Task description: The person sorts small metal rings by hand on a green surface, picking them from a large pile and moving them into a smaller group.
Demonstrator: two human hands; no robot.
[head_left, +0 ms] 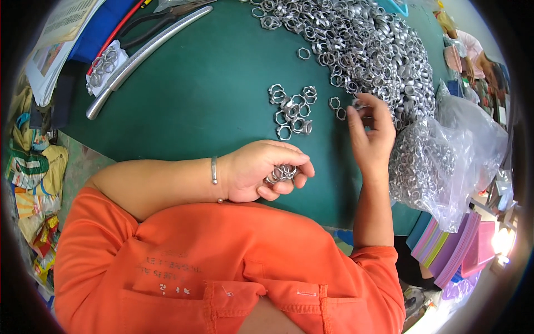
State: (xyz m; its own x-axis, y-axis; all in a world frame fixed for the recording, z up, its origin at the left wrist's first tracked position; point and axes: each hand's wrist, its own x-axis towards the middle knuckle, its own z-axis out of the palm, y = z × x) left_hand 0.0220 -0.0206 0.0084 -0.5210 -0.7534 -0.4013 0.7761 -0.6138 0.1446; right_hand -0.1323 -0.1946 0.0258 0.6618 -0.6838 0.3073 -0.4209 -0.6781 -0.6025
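My left hand (pixel 250 170) is curled in front of my body, cupping several silvery metal rings (pixel 282 173) with wavy, nut-like outlines. At the near edge of a big heap of the same rings (pixel 384 61), my right hand (pixel 374 136) has thumb and fingertips closed around a single metal ring (pixel 359 104). Two loose rings (pixel 337 108) lie just left of my right fingertips. Between the two hands and a little farther away, a small cluster of rings (pixel 292 111) rests on the green tabletop (pixel 194 111).
A clear plastic bag full of rings (pixel 423 167) stands right of my right forearm. At the far left are a long curved metal bar (pixel 150 55), dark-handled pliers (pixel 147 28) and a bag of rings (pixel 105 67). Coloured paper stacks (pixel 445 245) sit at the lower right.
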